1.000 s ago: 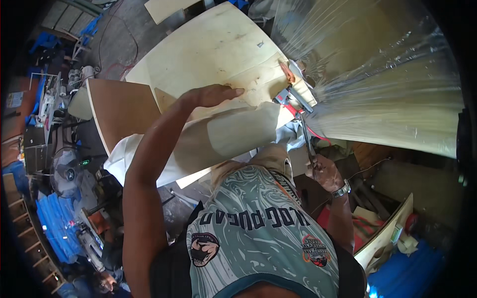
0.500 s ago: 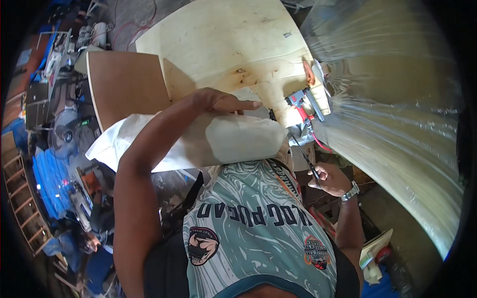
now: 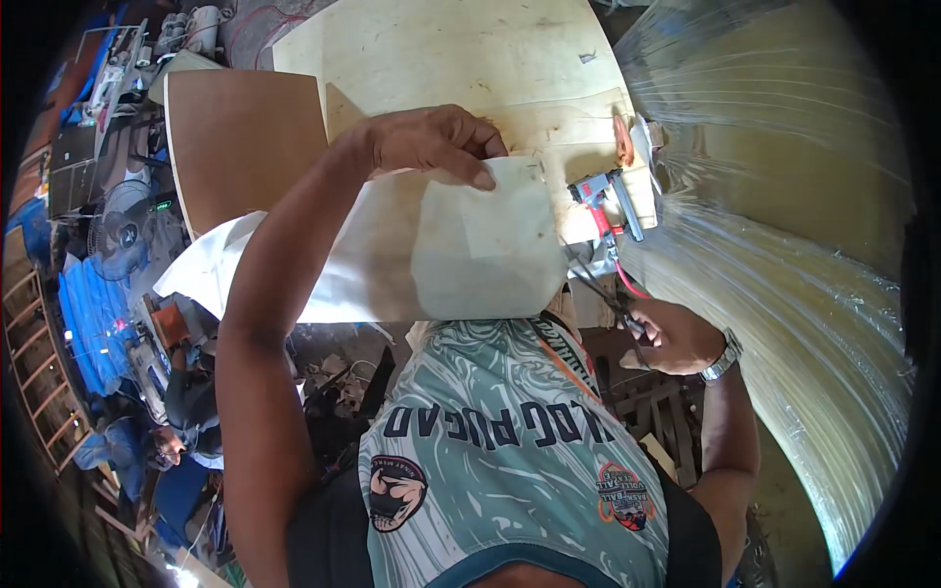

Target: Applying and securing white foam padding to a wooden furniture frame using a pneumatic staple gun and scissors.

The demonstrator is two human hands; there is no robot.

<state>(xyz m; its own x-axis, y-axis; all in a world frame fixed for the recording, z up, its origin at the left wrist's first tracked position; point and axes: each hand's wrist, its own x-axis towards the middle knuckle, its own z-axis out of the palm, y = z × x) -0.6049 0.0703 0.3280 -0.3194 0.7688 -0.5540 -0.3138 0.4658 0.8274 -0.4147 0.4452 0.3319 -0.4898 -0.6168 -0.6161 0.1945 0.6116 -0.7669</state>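
A white sheet (image 3: 377, 260), fabric or paper, lies across the near edge of the work surface, with a paler rounded panel (image 3: 485, 235) showing at its right end. My left hand (image 3: 441, 142) reaches over it and pinches the upper edge of that end between thumb and fingers. My right hand (image 3: 676, 338) is closed round the handles of dark scissors (image 3: 595, 281). Their blades are parted and point up and left, close to the sheet's right end. Whether they touch it I cannot tell.
A pale plywood board (image 3: 441, 59) spreads ahead, with a brown curved panel (image 3: 245, 147) at its left. A red and grey staple gun (image 3: 608, 204) with a red hose lies to the right. Plastic-wrapped bulk (image 3: 804, 206) stands beside it. Far left are a fan (image 3: 123, 235) and a person (image 3: 191, 412).
My left hand has moved up and away, lifting the sheet's edge so the pale panel shows more fully. My right hand has shifted slightly right, and the scissor blades have opened.
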